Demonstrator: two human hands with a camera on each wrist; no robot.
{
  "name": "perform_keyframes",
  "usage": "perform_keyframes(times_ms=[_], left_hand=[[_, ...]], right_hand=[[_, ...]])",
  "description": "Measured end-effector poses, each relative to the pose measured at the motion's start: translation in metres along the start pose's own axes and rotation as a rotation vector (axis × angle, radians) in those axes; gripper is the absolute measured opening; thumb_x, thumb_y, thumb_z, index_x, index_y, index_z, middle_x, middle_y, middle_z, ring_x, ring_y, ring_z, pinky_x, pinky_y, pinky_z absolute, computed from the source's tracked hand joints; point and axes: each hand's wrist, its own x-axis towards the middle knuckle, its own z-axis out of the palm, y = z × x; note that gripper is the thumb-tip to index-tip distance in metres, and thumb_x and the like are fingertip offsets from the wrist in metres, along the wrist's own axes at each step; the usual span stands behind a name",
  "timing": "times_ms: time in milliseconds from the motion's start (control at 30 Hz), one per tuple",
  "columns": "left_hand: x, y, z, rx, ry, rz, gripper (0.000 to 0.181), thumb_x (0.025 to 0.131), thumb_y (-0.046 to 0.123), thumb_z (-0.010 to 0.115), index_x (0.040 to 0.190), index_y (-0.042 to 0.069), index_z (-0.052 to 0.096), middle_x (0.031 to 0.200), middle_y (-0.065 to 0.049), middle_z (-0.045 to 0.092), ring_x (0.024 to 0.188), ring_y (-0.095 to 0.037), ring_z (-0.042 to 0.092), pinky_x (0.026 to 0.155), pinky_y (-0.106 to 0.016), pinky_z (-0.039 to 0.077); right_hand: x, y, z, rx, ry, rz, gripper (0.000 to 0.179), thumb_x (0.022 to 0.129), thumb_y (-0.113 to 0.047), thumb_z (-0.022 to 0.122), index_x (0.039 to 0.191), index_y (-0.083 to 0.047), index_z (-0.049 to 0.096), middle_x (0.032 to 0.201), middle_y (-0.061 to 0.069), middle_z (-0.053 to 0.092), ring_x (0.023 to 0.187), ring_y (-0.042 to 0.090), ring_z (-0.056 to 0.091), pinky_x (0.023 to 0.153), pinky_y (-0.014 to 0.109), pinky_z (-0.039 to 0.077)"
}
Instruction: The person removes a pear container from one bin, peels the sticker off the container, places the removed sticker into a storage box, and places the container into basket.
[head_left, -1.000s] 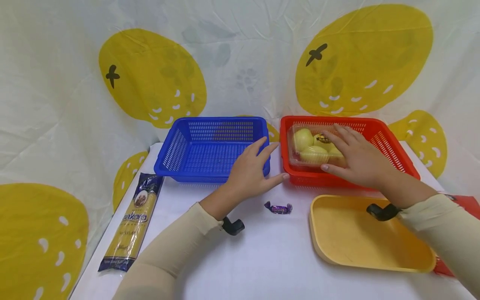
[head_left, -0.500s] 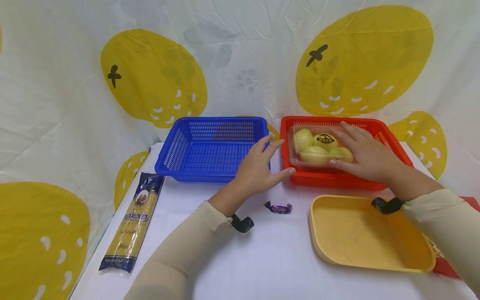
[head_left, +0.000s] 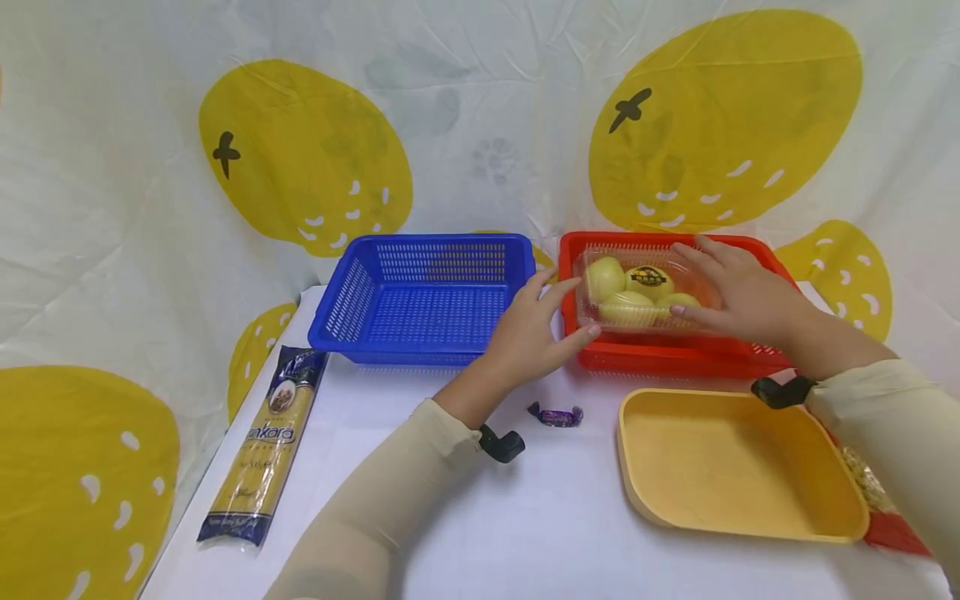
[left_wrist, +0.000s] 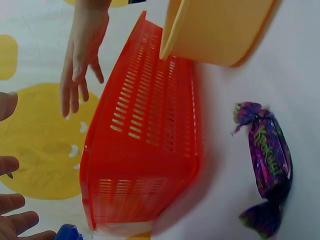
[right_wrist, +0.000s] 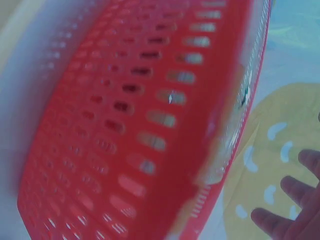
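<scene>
In the head view my left hand (head_left: 532, 329) hovers with fingers spread between the blue basket (head_left: 427, 360) and the red basket (head_left: 675, 362), holding nothing. My right hand (head_left: 750, 292), fingers extended, is over the right part of the red basket and overlaps the right end of a clear plastic box (head_left: 686, 267) of pale yellow round fruit. That box lies inside the red basket, with a dark label on top. A purple wrapped candy (head_left: 557, 416) lies on the table in front of the left hand. In the left wrist view the candy (left_wrist: 270, 155) shows close up beside the red basket (left_wrist: 145, 165).
A yellow tray (head_left: 735, 467) stands below the red basket, partly under the right forearm. A red packet (head_left: 896, 533) lies beyond its right side. A spaghetti packet (head_left: 262, 450) lies at the table's left edge. A fruit-print cloth (head_left: 495, 108) hangs behind the baskets.
My left hand has moved right, toward the red basket. The right hand has drifted right, exposing more of the fruit box. The baskets, candy and tray have stayed in place.
</scene>
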Motion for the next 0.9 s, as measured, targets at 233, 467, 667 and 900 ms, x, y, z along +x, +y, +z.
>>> perform_keyframes(times_ms=[233,467,667,900], left_hand=[[0.003,0.006,0.006,-0.100,-0.009,-0.018,0.072,0.106,0.050,0.060,0.167,0.019,0.038,0.173,-0.008,0.030,0.158,-0.027,0.033,0.117,-0.055,0.044],[0.005,0.013,0.014,-0.134,0.000,-0.045,0.068,0.107,0.042,0.062,0.166,0.018,0.038,0.171,-0.008,0.035,0.155,-0.025,0.038,0.119,-0.051,0.044],[0.004,0.022,0.021,-0.180,-0.007,-0.076,0.062,0.108,0.036,0.061,0.165,0.018,0.041,0.170,-0.005,0.037,0.153,-0.022,0.041,0.117,-0.045,0.046],[0.003,0.028,0.028,-0.228,-0.007,-0.119,0.059,0.109,0.033,0.061,0.163,0.019,0.043,0.172,-0.006,0.033,0.153,-0.022,0.042,0.116,-0.044,0.047]], right_hand=[[0.003,0.011,-0.006,0.051,-0.014,0.000,0.097,0.096,-0.046,0.078,0.171,-0.013,0.026,0.175,0.025,0.018,0.154,0.057,0.023,0.113,0.080,0.029],[0.007,0.021,-0.009,0.104,-0.025,-0.039,0.092,0.096,-0.039,0.079,0.168,-0.008,0.031,0.172,0.029,0.021,0.154,0.057,0.024,0.117,0.079,0.024],[0.014,0.032,-0.013,0.153,-0.030,-0.062,0.092,0.093,-0.033,0.082,0.166,-0.004,0.034,0.168,0.032,0.029,0.152,0.056,0.026,0.121,0.075,0.021],[0.018,0.044,-0.014,0.168,-0.043,-0.043,0.090,0.094,-0.032,0.081,0.166,-0.004,0.034,0.166,0.032,0.033,0.150,0.056,0.028,0.120,0.077,0.021]])
